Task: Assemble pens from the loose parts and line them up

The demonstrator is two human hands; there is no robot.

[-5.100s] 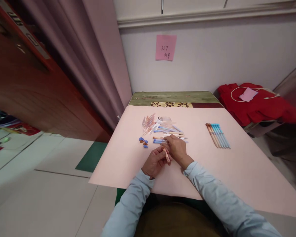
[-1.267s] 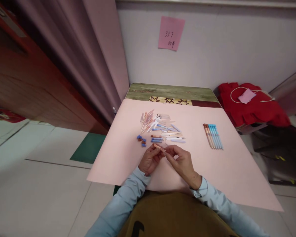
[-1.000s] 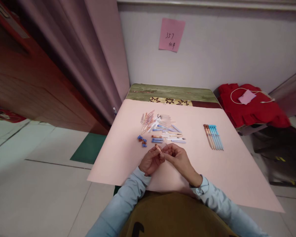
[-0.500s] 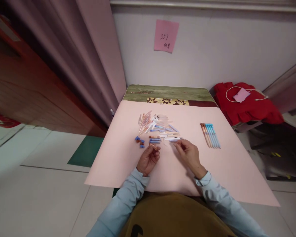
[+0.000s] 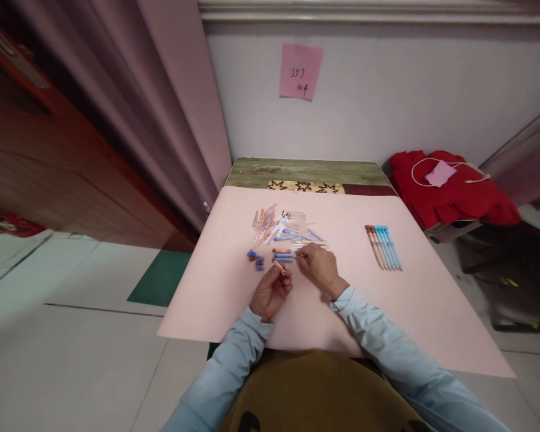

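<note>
My left hand (image 5: pixel 272 292) is closed round a short orange pen barrel (image 5: pixel 278 267), held just above the pink sheet (image 5: pixel 405 318). My right hand (image 5: pixel 318 267) reaches forward to the near edge of a heap of loose pen parts (image 5: pixel 284 231); its fingertips pinch at a thin white piece there that I cannot make out. Small blue and brown caps (image 5: pixel 256 259) lie left of the heap. A row of several finished blue and brown pens (image 5: pixel 384 246) lies to the right.
The pink sheet covers a small table with a green patterned cloth (image 5: pixel 306 174) at its far end against the wall. A pink note (image 5: pixel 300 71) hangs on the wall. Red cloth with a white cable (image 5: pixel 450 186) lies to the right. A curtain (image 5: pixel 162 102) hangs on the left.
My hands were together on the orange barrel; they parted. My right hand swung out to the right, then came forward to the heap of parts. My left hand keeps the barrel.
</note>
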